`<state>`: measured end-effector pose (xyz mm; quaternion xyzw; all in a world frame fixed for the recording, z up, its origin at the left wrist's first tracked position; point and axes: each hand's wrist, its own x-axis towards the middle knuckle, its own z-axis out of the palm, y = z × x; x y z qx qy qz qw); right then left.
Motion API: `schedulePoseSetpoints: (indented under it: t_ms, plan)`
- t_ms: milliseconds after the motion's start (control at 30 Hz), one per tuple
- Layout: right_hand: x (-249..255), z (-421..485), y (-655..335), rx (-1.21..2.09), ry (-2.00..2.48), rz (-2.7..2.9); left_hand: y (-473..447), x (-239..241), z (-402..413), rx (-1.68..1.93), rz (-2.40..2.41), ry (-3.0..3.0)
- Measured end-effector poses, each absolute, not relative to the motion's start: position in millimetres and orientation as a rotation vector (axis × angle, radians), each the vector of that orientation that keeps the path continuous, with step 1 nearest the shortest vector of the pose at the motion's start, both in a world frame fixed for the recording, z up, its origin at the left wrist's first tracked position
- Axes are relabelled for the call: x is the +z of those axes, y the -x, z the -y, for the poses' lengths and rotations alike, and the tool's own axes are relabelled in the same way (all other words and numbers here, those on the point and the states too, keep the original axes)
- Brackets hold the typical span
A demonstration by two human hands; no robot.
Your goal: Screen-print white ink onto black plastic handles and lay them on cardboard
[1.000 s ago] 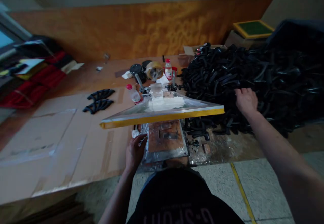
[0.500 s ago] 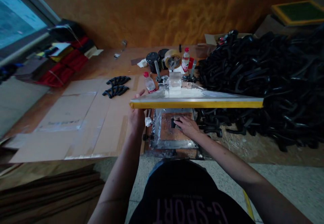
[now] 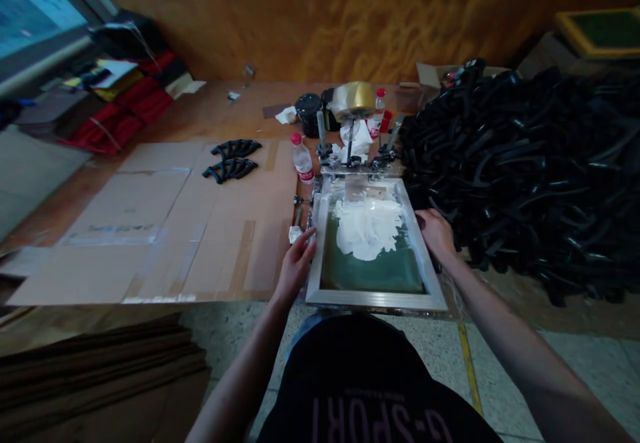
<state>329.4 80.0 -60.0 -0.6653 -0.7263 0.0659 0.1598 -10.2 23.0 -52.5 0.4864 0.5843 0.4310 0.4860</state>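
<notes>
A silk-screen frame (image 3: 373, 299) lies flat, with an aluminium rim, green mesh and thick white ink (image 3: 370, 236) spread over its far half. My left hand (image 3: 297, 263) holds the frame's left rim, fingers bent along its side. At the right rim, my right hand (image 3: 437, 235) is closed against the edge, some fingertips hidden behind it. A squeegee-like blade (image 3: 355, 187) rests at the far end of the mesh. Behind it stands the hinge clamp (image 3: 357, 159). The base under the frame is covered.
A big heap of black curved plastic parts (image 3: 520, 176) lies right of the frame. Several similar parts (image 3: 233, 159) sit in rows on flattened cardboard (image 3: 165, 229) at left. Bottles (image 3: 303, 161), a black tub (image 3: 308, 113) and a tape roll (image 3: 354, 101) stand behind.
The silk-screen frame has swung down from its raised position to flat. My right hand has left the small black part on the base and moved to the frame's right rim.
</notes>
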Motion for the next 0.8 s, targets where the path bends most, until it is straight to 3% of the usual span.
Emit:
schedulePoseSetpoints:
  t_ms: [267,567,800]
  plan:
    - [-16,-135,-244,0.007,1.525,2.328,7,-114,-23,0.883,-1.552,-1.192]
    - [-48,-132,-213,0.115,1.561,2.59,6,-120,-25,0.889,-1.582,-1.186]
    - [-55,-70,-219,0.035,1.111,2.837,6,-122,-25,0.893,-1.569,-1.157]
